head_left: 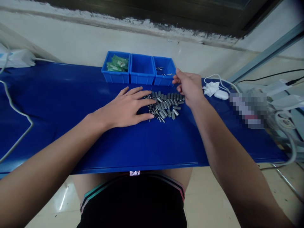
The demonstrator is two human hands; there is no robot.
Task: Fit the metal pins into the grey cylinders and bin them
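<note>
My left hand [128,109] lies palm down with its fingers spread, the fingertips on the left edge of a pile of thin metal pins [156,114]. Several grey metal cylinders [169,103] lie on the table just right of the pins. My right hand [190,85] is raised at the right blue bin [164,80], pinching a thin metal pin [171,74] between thumb and forefinger over the bin's right side. A few pins lie inside that bin. The middle blue bin [142,79] stands beside it, and the left blue bin [116,77] holds green plastic packets [118,64].
A blue table [142,145] stands against the wall. On its right are crumpled white tissue [211,88], a white case [221,94], cables and a pixelated area. A white cable [20,112] runs along the left, near a white package [17,58].
</note>
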